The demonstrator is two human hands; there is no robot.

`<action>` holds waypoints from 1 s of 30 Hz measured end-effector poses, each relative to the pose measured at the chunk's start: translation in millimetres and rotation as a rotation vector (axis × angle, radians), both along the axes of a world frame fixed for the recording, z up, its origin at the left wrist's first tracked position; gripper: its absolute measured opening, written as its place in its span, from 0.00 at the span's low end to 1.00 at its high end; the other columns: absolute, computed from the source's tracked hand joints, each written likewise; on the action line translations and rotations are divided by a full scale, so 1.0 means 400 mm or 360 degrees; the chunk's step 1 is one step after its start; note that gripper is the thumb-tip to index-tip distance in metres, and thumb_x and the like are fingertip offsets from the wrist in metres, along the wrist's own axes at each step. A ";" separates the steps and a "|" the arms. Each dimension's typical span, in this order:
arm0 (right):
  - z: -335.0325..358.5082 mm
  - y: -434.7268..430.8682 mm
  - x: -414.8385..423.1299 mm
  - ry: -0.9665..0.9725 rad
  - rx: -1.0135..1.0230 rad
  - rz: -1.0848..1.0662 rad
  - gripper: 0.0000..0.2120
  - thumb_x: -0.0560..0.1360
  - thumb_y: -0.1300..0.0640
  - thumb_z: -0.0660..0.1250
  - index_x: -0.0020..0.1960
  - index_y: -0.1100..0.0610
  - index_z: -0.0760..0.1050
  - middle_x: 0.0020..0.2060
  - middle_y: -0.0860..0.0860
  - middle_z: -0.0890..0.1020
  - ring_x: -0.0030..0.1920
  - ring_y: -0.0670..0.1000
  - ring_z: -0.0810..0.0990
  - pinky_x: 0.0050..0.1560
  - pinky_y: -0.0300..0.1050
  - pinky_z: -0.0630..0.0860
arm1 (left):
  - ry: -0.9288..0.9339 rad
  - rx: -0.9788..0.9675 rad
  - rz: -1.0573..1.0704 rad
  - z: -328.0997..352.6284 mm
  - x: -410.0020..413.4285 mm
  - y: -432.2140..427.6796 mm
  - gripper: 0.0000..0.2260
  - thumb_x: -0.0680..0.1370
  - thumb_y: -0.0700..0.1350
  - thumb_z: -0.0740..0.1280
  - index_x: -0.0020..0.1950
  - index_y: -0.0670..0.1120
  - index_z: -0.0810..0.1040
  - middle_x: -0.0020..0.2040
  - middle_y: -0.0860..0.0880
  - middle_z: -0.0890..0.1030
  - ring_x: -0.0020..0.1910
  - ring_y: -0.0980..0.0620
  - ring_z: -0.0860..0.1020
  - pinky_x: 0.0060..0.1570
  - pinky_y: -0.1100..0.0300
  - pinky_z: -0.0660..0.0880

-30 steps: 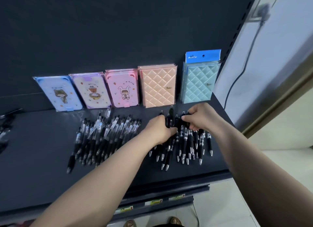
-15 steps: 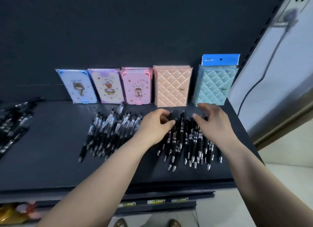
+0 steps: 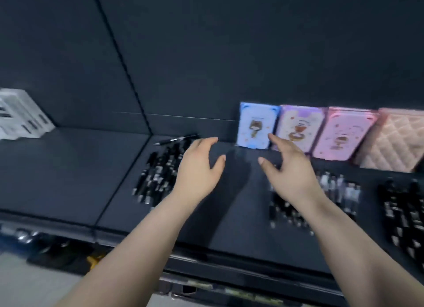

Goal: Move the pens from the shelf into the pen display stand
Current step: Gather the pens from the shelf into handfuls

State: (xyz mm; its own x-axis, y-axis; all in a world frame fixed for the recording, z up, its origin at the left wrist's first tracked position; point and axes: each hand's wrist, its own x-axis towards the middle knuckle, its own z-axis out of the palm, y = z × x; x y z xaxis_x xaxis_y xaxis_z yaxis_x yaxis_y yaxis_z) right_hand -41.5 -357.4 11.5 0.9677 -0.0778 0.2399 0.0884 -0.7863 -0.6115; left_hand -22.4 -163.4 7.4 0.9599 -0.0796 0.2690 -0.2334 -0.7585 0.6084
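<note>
The left hand (image 3: 197,169) reaches forward over the dark shelf (image 3: 68,173), palm down, fingers loosely spread and holding nothing. Far to its left is a blurred white box (image 3: 20,114), and a pile of black pens (image 3: 158,173) lies by its outer edge. The right hand (image 3: 292,171) stretches out beside it, equally slack and empty, thumb facing thumb. A second pen pile (image 3: 341,189) lies under and right of its wrist, a third pile (image 3: 403,215) at the far right.

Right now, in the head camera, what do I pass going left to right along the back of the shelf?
Along the back: white box → lone black pen → blue cartoon notebook → purple cartoon notebook → pink cartoon notebook → peach quilted notebook.
</note>
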 end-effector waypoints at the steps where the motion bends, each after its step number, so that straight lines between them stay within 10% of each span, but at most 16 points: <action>1: -0.011 0.065 0.011 0.0025 0.0001 0.0029 0.27 0.75 0.53 0.67 0.73 0.55 0.65 0.69 0.52 0.71 0.70 0.53 0.67 0.69 0.43 0.61 | 0.0028 0.0010 0.0037 -0.010 0.008 0.069 0.20 0.77 0.48 0.65 0.68 0.46 0.71 0.66 0.48 0.73 0.64 0.49 0.71 0.63 0.64 0.63; 16: -0.109 0.505 0.120 0.0630 0.0079 -0.0194 0.27 0.77 0.43 0.62 0.71 0.56 0.66 0.64 0.60 0.71 0.63 0.59 0.72 0.58 0.45 0.68 | 0.0662 0.0305 0.0247 -0.111 0.132 0.398 0.30 0.73 0.63 0.66 0.62 0.41 0.70 0.59 0.41 0.73 0.57 0.41 0.74 0.51 0.54 0.71; 30: -0.108 0.569 0.163 0.0838 -0.0208 -0.0273 0.26 0.71 0.51 0.67 0.66 0.59 0.65 0.60 0.58 0.70 0.56 0.60 0.75 0.50 0.46 0.72 | 0.0835 0.0493 -0.0026 -0.088 0.181 0.416 0.20 0.73 0.46 0.70 0.58 0.40 0.65 0.48 0.45 0.73 0.44 0.46 0.72 0.41 0.57 0.69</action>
State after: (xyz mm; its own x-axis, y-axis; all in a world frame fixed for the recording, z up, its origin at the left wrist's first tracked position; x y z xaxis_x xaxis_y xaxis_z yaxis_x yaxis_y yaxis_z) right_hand 23.6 -129.9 -31.8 0.9354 -0.2467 -0.2535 -0.3380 -0.8346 -0.4350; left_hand 49.8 3.0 -27.9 0.9561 -0.0944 -0.2774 0.0246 -0.9175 0.3970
